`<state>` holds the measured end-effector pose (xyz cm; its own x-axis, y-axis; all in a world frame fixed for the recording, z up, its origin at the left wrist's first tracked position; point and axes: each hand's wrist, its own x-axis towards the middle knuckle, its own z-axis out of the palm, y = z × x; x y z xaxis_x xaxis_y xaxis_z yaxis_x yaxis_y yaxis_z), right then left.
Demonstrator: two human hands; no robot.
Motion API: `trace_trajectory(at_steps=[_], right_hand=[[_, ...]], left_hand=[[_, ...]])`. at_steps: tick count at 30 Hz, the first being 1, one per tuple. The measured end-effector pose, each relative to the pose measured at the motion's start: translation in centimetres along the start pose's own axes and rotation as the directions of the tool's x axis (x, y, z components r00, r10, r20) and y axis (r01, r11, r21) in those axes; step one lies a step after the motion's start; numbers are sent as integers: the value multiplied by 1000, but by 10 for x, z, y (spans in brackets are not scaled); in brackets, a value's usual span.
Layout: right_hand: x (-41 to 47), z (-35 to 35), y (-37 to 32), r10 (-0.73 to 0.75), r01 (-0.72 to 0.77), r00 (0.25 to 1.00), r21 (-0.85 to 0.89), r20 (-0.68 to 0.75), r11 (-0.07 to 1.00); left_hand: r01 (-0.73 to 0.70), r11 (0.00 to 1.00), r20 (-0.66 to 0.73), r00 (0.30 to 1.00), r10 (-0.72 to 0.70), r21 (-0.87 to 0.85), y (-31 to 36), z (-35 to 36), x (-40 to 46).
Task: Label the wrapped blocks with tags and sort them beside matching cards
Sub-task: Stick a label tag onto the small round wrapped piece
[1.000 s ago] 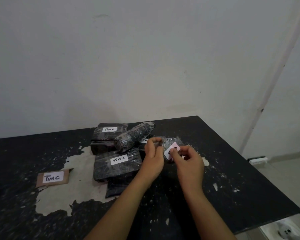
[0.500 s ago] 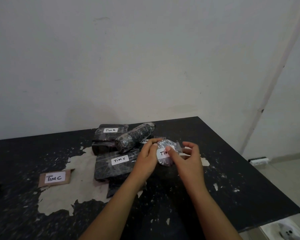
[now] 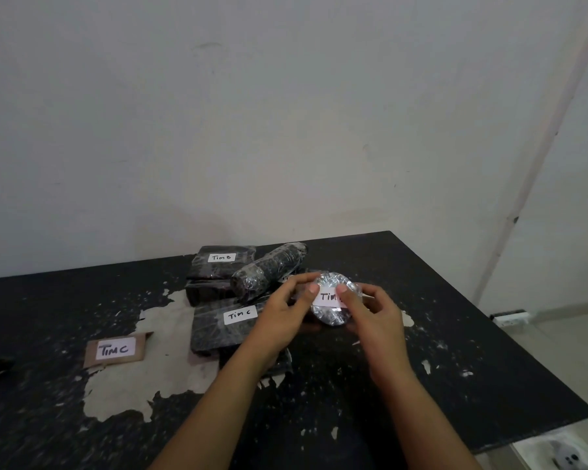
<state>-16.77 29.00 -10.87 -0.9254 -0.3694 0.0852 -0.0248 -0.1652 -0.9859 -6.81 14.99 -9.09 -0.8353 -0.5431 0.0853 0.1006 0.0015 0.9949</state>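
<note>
Head view: left hand (image 3: 280, 312) and right hand (image 3: 375, 317) hold one round wrapped block (image 3: 333, 300) between them, lifted just above the surface (image 3: 455, 334), right of the pile and towards the far edge. The block sits between the two palms, its flat face turned towards the camera. A white tag (image 3: 327, 297) lies across that face, long axis running left to right, with "Tim" legible; the rest of the text is covered. The left thumb presses the tag's left end and the right thumb presses its right end, while the remaining fingers of each hand curl round the block's rim.

Left of the hands, a flat wrapped block tagged "Tim C" (image 3: 224, 325) lies on the surface, long axis running from near edge to far edge. Behind it, by the far edge, a block tagged "Tim B" (image 3: 218, 269) lies flat. A cylindrical wrapped block (image 3: 269, 269) rests on the pile, tilted, its long axis running from near-left to far-right. A brown card marked "Tim C" (image 3: 116, 349) lies flat towards the left edge, well apart from the hands.
</note>
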Motion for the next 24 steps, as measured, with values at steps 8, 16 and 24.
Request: trace_trajectory(at_steps=[8, 16, 24], right_hand=[[-8, 3, -11, -30, 29, 999, 72, 16, 997], [-12, 12, -10, -9, 10, 1000, 54, -26, 998], [-17, 25, -13, 3, -1, 1000, 80, -25, 997]], left_hand=[[12, 987, -62, 998, -23, -161, 3, 9, -10], [-38, 985, -134, 991, 15, -168, -2, 14, -6], [-100, 990, -186, 979, 79, -102, -9, 18, -9]])
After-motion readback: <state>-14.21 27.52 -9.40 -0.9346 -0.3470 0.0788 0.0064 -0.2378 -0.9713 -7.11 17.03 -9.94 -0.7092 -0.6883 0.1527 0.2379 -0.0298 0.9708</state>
